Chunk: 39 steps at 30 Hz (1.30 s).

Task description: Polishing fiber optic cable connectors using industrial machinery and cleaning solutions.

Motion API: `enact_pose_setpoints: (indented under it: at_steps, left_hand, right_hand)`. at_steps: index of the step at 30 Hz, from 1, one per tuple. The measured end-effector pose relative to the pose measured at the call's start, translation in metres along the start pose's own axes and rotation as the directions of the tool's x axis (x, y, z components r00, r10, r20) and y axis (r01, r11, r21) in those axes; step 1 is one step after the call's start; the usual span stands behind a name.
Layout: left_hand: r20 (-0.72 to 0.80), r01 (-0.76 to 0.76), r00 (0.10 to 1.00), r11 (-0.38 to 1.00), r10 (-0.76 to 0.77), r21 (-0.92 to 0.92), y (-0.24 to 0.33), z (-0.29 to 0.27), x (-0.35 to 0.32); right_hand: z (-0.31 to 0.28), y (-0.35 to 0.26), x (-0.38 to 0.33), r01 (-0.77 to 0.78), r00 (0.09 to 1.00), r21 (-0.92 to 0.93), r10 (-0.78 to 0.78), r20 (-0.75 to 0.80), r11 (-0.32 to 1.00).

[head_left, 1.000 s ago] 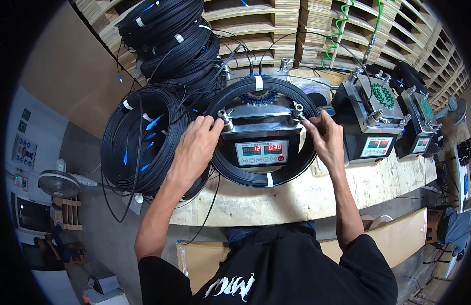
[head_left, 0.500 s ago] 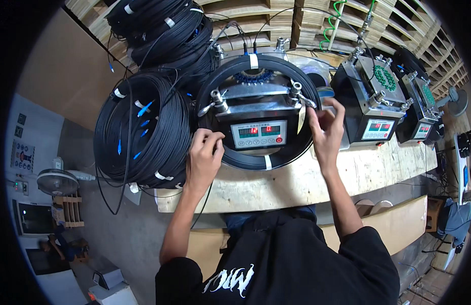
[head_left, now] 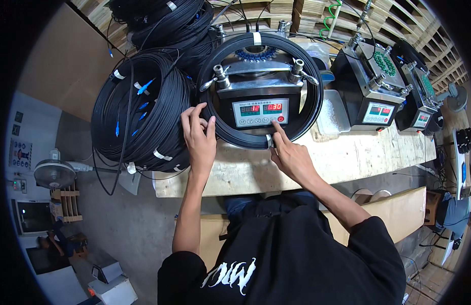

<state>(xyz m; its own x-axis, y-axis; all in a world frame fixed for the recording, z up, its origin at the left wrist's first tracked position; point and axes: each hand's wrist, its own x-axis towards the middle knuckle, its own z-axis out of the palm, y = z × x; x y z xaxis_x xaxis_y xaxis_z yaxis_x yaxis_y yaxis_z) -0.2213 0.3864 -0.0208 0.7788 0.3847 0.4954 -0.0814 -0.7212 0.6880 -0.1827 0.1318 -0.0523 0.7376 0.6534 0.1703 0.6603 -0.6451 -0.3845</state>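
A ring-shaped coil of black cable (head_left: 315, 101), bound with white tape, hangs round the front of a polishing machine (head_left: 258, 91) with a metal top and clamp knobs. My right hand (head_left: 295, 158) reaches over the coil's lower edge. Its index finger is stretched to a button at the lower right of the control panel (head_left: 248, 118), which has lit digits; the other fingers are curled with nothing visible in them. At the coil's left side is my left hand (head_left: 199, 140), thumb and fingers apart, the fingertips near or touching the cable.
Large coils of black cable (head_left: 167, 112) with blue connectors stand stacked at the left. A clear tray of white bits (head_left: 333, 114) sits right of the coil. Farther right stand two similar machines (head_left: 372, 91) (head_left: 420, 101). The wooden table's front edge (head_left: 235, 192) runs before me.
My right hand has left the coil's right side and moved down and left to the panel. The right-hand display reads differently. My left hand stays at the coil's left; the view has shifted slightly.
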Motion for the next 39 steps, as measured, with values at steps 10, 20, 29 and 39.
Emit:
enact_pose_setpoints:
  at_steps: [10,20,29,39]
  left_hand:
    - [-0.011,-0.001,1.000,0.999,0.001,-0.045,0.001,-0.001,0.001]
    - [-0.005,0.004,1.000,0.999,-0.004,-0.034,-0.003,-0.001,0.001]
    - [-0.005,0.000,1.000,0.999,0.000,-0.034,0.002,-0.004,0.003]
    - [-0.294,-0.354,0.924,0.835,0.243,-0.422,0.136,-0.093,0.107]
  right_hand:
    - [-0.004,0.005,0.007,-0.014,0.999,0.021,0.013,0.053,1.000]
    - [-0.008,-0.002,-0.001,-0.055,0.993,-0.037,0.058,0.099,0.998]
    - [-0.011,0.001,-0.002,-0.037,0.996,0.049,0.033,0.084,0.998]
    - [-0.103,0.154,0.027,-0.097,0.973,0.855,0.230,-0.027,0.510]
